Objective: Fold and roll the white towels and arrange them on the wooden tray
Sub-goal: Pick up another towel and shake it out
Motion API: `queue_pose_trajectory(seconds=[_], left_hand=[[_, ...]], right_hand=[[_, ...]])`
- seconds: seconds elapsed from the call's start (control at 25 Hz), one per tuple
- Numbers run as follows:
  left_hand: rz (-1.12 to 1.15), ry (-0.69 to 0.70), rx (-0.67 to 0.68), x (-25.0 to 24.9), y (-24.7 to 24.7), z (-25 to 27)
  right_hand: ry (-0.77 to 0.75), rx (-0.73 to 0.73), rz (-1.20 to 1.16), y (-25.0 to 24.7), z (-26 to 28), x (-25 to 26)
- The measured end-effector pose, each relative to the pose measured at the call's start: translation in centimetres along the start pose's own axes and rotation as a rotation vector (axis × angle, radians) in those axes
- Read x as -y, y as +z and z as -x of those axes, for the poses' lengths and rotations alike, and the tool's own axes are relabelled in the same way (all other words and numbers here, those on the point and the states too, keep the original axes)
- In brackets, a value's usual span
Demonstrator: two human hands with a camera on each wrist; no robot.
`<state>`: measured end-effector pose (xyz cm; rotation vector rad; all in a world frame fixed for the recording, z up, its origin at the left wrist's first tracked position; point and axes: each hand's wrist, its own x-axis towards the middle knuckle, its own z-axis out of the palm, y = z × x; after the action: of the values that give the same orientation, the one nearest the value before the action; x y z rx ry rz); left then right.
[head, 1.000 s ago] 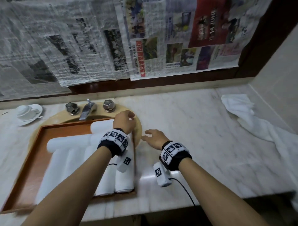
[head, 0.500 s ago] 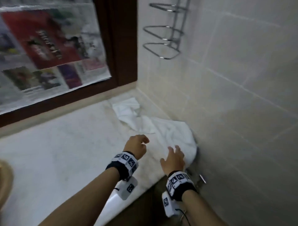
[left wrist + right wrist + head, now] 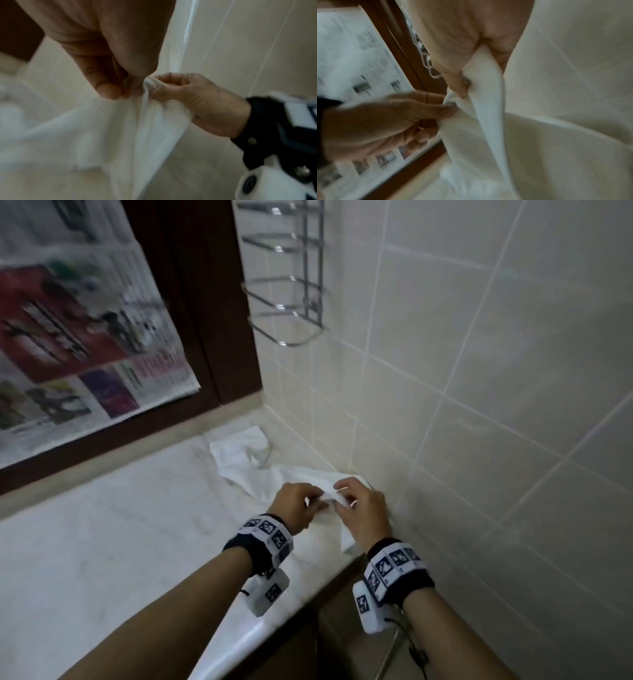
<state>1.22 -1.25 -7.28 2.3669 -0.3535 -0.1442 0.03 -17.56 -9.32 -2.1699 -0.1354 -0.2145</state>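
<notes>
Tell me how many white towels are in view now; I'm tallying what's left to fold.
1: a crumpled white cloth towel on the marble counter beside the tiled wall, pinched by the left hand and right hand. Its folds might hide another.

Towel in the far right corner of the bench, our two hands meeting over its near end.

We see the towel (image 3: 253, 470) lying on the bench (image 3: 102, 542) where it meets the tiled wall (image 3: 479, 405) on the right, its far end toward the back corner. Our left hand (image 3: 294, 508) and right hand (image 3: 363, 508) sit side by side at the towel's near end, left of the wall, each pinching the same raised fold between them. Behind the bench on the left hangs the newspaper (image 3: 78, 337); above the towel, on the wall, sits a wire rack (image 3: 291, 285).
</notes>
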Motion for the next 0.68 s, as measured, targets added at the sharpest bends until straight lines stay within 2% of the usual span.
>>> queue_pose_trajectory(seconds=[0.16, 0.28, 0.36, 0.48, 0.56, 0.68], left_hand=[[0.070, -0.008, -0.452, -4.2, -13.7, 0.7], [-0.019, 0.082, -0.741, -7.9, -24.2, 3.1], [-0.042, 0.111, -0.872, -10.2, -30.1, 4.8], [0.043, 0.137, -0.968, -13.3, -37.1, 7.6], [0.067, 0.175, -0.979, -14.9, -40.5, 9.2], [-0.057, 0.179, -0.984, -16.6, -44.0, 11.5]], right_hand=[[-0.270, -0.108, -0.116, -4.2, -8.3, 11.3], [-0.471, -0.100, -0.204, -6.0, -12.8, 22.6], [-0.554, -0.058, -0.276, -6.8, -14.6, 30.4], [-0.691, 0.013, -0.331, -7.8, -15.3, 40.9], [-0.770, 0.062, -0.308, -8.3, -15.0, 45.8], [-0.840, 0.136, -0.257, -8.2, -15.1, 50.1]])
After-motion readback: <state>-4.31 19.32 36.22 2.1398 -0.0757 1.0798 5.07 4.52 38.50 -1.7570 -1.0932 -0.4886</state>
